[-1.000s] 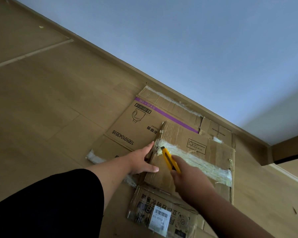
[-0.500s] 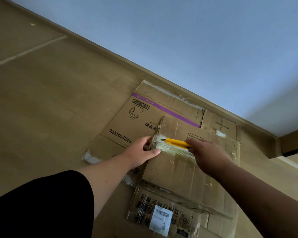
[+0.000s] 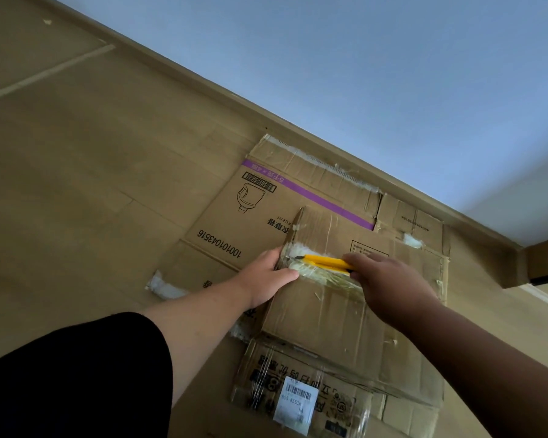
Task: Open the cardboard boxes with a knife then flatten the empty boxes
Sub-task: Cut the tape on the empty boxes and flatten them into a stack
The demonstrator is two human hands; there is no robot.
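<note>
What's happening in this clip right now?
A person is cutting open a cardboard box on the floor. The right hand holds a yellow knife along the taped seam, blade tip near the box's left edge. The left hand steadies that edge. Flattened boxes lie underneath.

The scene is dim and evenly lit, with a cool bluish cast on the wall (image 3: 393,74) across the upper right of the frame. The right hand (image 3: 393,289) and forearm at lower right lie in deep shade. Clear tape on the box (image 3: 314,403) at bottom centre catches faint glare. Wide-angle distortion tilts the skirting line diagonally. Focus is fairly sharp at centre, softer toward the edges.
</note>
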